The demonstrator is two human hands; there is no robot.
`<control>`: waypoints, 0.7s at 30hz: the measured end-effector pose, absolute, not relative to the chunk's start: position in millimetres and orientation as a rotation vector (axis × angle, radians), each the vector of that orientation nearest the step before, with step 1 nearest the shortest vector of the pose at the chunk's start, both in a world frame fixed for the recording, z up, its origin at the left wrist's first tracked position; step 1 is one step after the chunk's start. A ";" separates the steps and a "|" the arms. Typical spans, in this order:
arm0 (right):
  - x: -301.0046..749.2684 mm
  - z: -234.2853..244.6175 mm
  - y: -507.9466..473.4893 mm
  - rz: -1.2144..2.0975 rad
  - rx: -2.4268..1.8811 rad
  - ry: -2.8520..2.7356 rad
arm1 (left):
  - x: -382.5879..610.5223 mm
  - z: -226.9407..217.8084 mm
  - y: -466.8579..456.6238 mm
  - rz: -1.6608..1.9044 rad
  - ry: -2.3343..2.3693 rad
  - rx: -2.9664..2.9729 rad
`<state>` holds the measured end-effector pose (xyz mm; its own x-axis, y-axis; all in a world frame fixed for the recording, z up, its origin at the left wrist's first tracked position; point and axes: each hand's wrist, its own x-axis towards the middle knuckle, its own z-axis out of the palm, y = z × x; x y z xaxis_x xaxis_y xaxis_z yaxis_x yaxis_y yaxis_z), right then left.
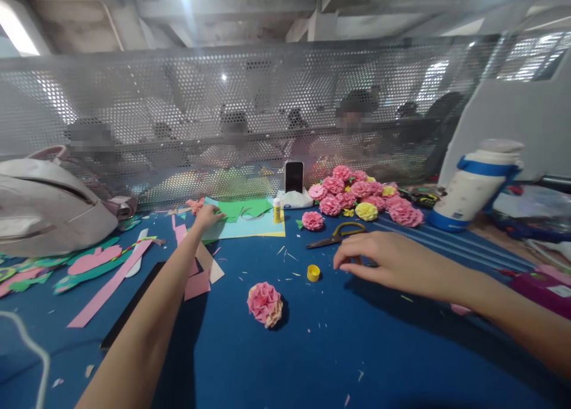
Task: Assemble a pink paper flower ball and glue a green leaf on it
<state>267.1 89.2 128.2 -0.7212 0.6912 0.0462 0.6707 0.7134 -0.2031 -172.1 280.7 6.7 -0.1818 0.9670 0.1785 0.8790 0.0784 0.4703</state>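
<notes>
My left hand point(209, 216) reaches far forward and rests on the edge of a stack of coloured paper sheets point(250, 226), fingers flat on a green piece point(243, 209). My right hand point(378, 260) hovers low over the blue table point(339, 349), fingers slightly curled and apart, holding nothing. It is just right of a small yellow cap point(313, 272) and below a pair of scissors point(335, 234). A pink paper flower point(264, 302) lies alone near the table's middle. A glue stick point(277, 210) stands on the paper stack.
A heap of pink and yellow paper flowers point(363, 198) sits at the back beside a phone on a stand point(294, 180). A white-and-blue bottle point(475, 186) lies at right, a pale bag point(49, 204) at left, pink strips and cut-outs point(111, 278) near it. Behind a perforated metal screen point(250, 112) sit other people.
</notes>
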 end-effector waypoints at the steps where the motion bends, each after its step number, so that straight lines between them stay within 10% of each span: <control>1: 264.8 128.0 84.2 0.278 -1.104 -2.804 | -171.0 7.6 282.0 0.724 2.163 1.875; 21: 152.7 39.3 60.3 0.350 -0.811 -2.667 | -138.8 78.4 210.8 1.394 1.686 1.730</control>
